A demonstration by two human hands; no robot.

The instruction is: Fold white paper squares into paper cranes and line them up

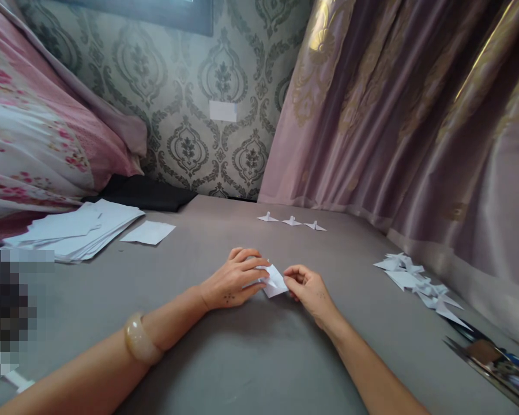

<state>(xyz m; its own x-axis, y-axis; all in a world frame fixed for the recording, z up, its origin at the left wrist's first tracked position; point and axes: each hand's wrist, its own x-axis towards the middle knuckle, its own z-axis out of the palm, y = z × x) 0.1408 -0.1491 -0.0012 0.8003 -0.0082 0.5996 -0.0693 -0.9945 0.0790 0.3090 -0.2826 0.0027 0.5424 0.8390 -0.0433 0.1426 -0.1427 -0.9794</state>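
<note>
A small folded sheet of white paper (275, 281) is between my two hands, just above or on the grey surface. My left hand (242, 276), with a pale bangle (140, 339) on its forearm, curls its fingers over the paper's left side. At the right corner, my right hand (305, 283) pinches the paper between thumb and forefinger. The left thumb and part of the paper are hidden behind the fingers. Beyond the hands stand three small folded paper figures (292, 221) in a row.
A stack of white paper (90, 233) lies at the left, with a single sheet (149, 232) beside it. Several folded paper pieces (419, 282) are heaped at the right, near scissors (480, 360). A curtain (384, 115) borders the right side; a black cloth (147, 193) lies at the back.
</note>
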